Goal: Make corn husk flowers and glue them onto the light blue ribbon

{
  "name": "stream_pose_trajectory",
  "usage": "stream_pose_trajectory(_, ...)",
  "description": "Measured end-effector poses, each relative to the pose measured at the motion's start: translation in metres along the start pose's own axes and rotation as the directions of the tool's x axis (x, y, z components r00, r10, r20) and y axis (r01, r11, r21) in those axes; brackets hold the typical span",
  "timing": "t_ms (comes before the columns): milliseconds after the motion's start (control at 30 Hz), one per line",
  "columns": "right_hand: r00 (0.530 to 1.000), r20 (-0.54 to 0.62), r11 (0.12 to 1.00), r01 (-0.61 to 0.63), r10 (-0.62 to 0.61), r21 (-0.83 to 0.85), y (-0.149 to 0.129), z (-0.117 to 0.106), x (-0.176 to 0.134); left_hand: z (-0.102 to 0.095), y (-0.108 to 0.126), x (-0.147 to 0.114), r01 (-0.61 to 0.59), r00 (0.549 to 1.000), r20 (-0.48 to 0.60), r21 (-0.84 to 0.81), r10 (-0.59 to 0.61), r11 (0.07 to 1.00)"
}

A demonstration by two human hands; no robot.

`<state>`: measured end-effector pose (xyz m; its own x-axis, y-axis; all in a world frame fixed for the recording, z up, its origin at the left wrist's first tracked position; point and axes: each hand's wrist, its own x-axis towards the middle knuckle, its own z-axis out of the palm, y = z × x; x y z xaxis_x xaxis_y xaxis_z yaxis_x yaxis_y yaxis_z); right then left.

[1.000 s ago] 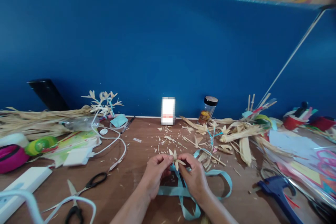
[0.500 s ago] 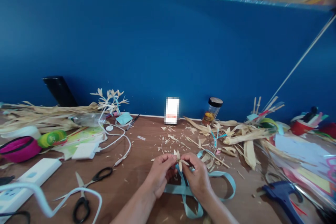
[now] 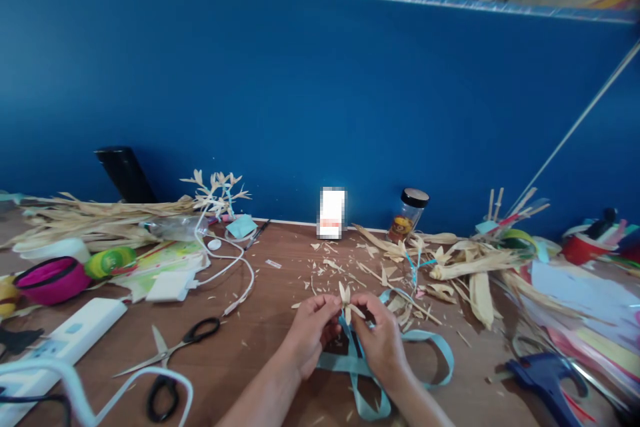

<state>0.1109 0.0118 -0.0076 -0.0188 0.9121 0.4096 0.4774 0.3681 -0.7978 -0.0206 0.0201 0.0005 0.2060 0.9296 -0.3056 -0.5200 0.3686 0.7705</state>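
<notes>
A small flower of pale dried husk petals (image 3: 346, 300) is pinched between my two hands, over the middle of the brown table. My left hand (image 3: 320, 330) grips it from the left with thumb and forefinger, while my right hand (image 3: 379, 333) closes on its right side. Light blue ribbon (image 3: 357, 365) hangs just under the flower and lies in loops on the table beneath and to the right of my hands. Whether the ribbon is fixed to the flower's stem, I cannot tell, since my fingers cover that spot.
Open scissors (image 3: 163, 350) lie left of my hands, near a white power strip (image 3: 83, 333). A blue glue gun (image 3: 545, 373) rests at the right. Dried husks (image 3: 473, 263), a jar (image 3: 406, 217) and a finished flower spray (image 3: 217, 193) stand farther back. Husk scraps litter the middle.
The whole view has shifted slightly, so things appear a little farther right. My hands keep their hold on the flower, which has turned a little between the fingers.
</notes>
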Motion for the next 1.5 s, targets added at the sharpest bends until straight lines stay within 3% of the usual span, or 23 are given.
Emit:
stream_pose_trajectory(567,0.998,-0.012,0.996,-0.064,0.065,0.059,-0.0049,-0.0012,0.0021,-0.0033,-0.0051,0.0012,0.007,1.0,0.008,-0.044,-0.006,0.999)
stream_pose_trajectory(733,0.987,-0.006,0.973,-0.155,0.158,0.173,-0.0011,-0.0004,0.0029,-0.0021,-0.0038,0.0012,-0.028,1.0,-0.011,-0.033,0.028,0.999)
stream_pose_trajectory(1033,0.942,0.026,0.815,-0.303,0.334,0.494,-0.0007,0.0031,0.0055,0.0007,-0.0071,-0.0002,-0.202,0.979,0.059,0.25,0.194,0.947)
stream_pose_trajectory(1333,0.919,0.145,0.652,-0.365,0.366,0.665,0.0034,0.0044,0.0048,-0.0001,-0.0055,0.0005,-0.196,0.981,0.056,0.292,0.188,0.936)
stream_pose_trajectory(1500,0.885,0.212,0.539,-0.426,0.414,0.726,-0.0011,0.006,0.0031,-0.0024,-0.0064,0.0015,-0.162,0.986,0.078,0.201,0.149,0.966)
